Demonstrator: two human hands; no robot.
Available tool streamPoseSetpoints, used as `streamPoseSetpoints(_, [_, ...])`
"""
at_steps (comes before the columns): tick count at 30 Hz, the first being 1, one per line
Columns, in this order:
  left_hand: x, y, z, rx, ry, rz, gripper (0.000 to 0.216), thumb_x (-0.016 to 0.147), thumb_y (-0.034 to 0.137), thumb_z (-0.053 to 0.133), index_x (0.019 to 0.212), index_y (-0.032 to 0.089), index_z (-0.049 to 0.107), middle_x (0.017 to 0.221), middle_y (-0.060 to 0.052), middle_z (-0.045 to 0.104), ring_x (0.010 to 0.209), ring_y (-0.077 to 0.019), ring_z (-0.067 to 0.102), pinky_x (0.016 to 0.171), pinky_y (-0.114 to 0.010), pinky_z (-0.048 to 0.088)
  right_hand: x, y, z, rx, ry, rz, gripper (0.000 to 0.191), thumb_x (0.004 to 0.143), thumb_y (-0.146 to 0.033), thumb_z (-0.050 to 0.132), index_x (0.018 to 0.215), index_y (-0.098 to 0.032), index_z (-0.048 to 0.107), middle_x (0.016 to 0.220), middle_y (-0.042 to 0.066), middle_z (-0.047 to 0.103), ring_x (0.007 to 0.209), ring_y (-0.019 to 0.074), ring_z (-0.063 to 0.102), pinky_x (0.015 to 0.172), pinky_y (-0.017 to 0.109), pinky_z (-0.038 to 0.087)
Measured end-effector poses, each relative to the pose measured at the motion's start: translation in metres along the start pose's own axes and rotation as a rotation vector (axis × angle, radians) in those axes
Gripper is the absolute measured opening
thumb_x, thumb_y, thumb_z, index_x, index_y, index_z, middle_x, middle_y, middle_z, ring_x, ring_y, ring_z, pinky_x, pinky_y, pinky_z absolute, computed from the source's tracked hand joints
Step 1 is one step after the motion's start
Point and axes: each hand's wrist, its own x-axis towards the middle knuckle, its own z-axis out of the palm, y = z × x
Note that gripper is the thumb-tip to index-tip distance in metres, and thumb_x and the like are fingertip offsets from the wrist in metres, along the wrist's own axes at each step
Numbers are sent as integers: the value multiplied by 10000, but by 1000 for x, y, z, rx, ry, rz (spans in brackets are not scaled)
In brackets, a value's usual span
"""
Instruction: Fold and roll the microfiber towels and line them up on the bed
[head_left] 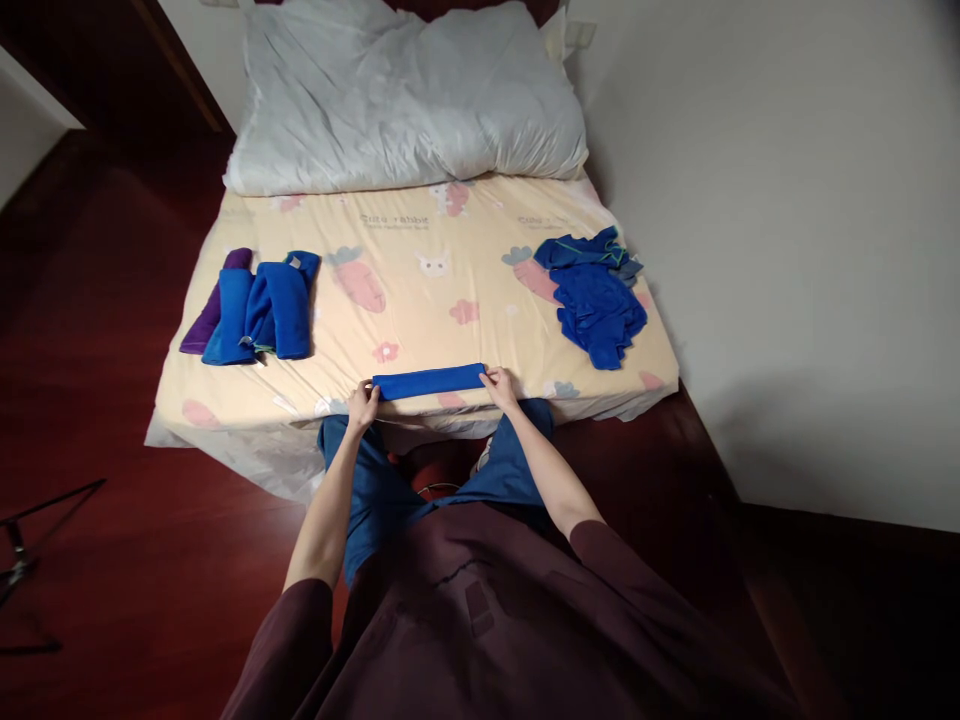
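A blue towel [429,382], folded into a long narrow strip, lies along the near edge of the bed. My left hand [364,404] pinches its left end, and my right hand [498,388] pinches the right end. Both hands are closed, with thumb and fingers on the cloth. Farther left on the bed are several folded or rolled towels, blue ones [283,310] beside a purple one [217,300]. To the right lies a loose, crumpled heap of blue towels [600,305], some edged in green.
The bed [420,270] has a yellow sheet printed with carrots and rabbits. A bulky whitish-grey plastic-wrapped bundle [405,100] lies at its far end. A plain wall [787,250] runs along the right. Part of a black stand [19,560] is on the dark red floor at left.
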Motion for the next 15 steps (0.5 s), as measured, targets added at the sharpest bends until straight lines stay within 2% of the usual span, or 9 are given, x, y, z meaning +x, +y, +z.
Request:
streamPoseSetpoints(6, [7, 10, -1, 14, -13, -99, 352, 954, 409, 490, 1229, 203, 567, 1141, -132, 761, 1177, -305, 669, 1014, -435, 465, 2, -5, 1, -96, 28, 65, 282, 797, -499, 692, 788, -246, 569, 774, 51, 719, 826, 246, 699, 793, 354, 551])
streamPoseSetpoints(10, [7, 19, -4, 33, 4, -114, 316, 941, 416, 521, 1165, 201, 585, 1110, -154, 763, 1165, -340, 666, 1005, -478, 458, 5, -19, 4, -187, 23, 144, 203, 819, -406, 682, 772, -237, 581, 787, 77, 706, 855, 269, 679, 855, 400, 542])
streamPoseSetpoints(12, [-2, 23, -6, 61, 56, -74, 328, 951, 429, 508, 1160, 193, 598, 1095, -174, 754, 1190, -371, 637, 1009, -525, 450, 0, -30, 6, -237, 45, 111, 160, 858, -370, 643, 859, -210, 630, 914, 133, 718, 1003, 309, 651, 965, 468, 507])
streamPoseSetpoints(15, [-27, 31, -7, 137, 200, 98, 403, 981, 408, 450, 1262, 157, 594, 1297, -236, 659, 1325, -399, 526, 1076, -579, 397, -19, -51, 15, -295, 132, -63, 309, 948, -348, 534, 1164, -158, 648, 1318, 208, 617, 1319, 357, 487, 1154, 575, 335])
